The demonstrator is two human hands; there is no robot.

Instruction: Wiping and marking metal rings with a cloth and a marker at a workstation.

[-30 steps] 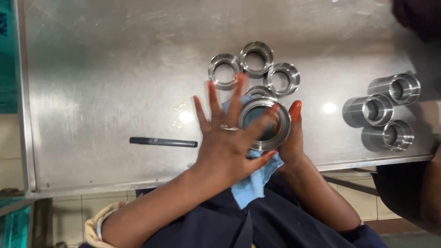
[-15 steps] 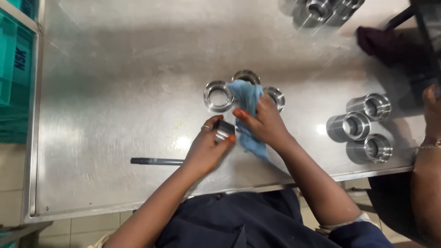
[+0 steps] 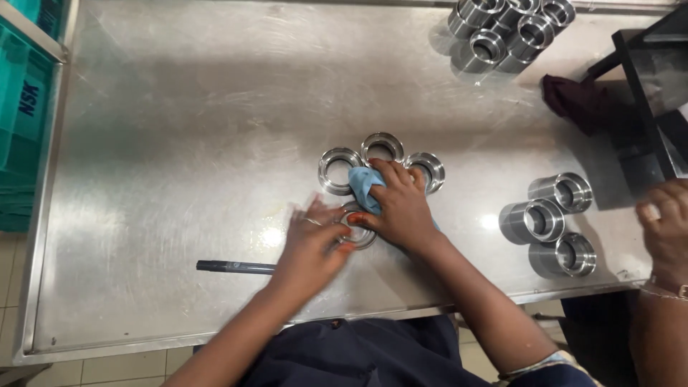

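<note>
My right hand [image 3: 400, 208] presses a light blue cloth [image 3: 363, 185] down on the steel table [image 3: 179, 129], with the cloth bunched under its fingers. My left hand [image 3: 312, 244] lies beside it, fingertips on a shiny metal ring [image 3: 358, 235] that rests flat on the table between both hands. Three more metal rings sit just beyond the hands: one at the left [image 3: 338, 170], one in the middle [image 3: 382, 147], one at the right [image 3: 428, 170], partly covered by the right hand.
A dark rod [image 3: 233, 266] lies near the front edge, left of my arm. Three metal cylinders [image 3: 550, 222] stand at the right, several more [image 3: 502, 29] at the far right. A dark red cloth [image 3: 573, 100], a black stand [image 3: 648, 86], another person's hand [image 3: 666, 229] and teal crates [image 3: 21, 107].
The ring that was held up and wiped a second ago has come down onto the table. Both hands have dropped with it, and the cloth now lies under my right hand.
</note>
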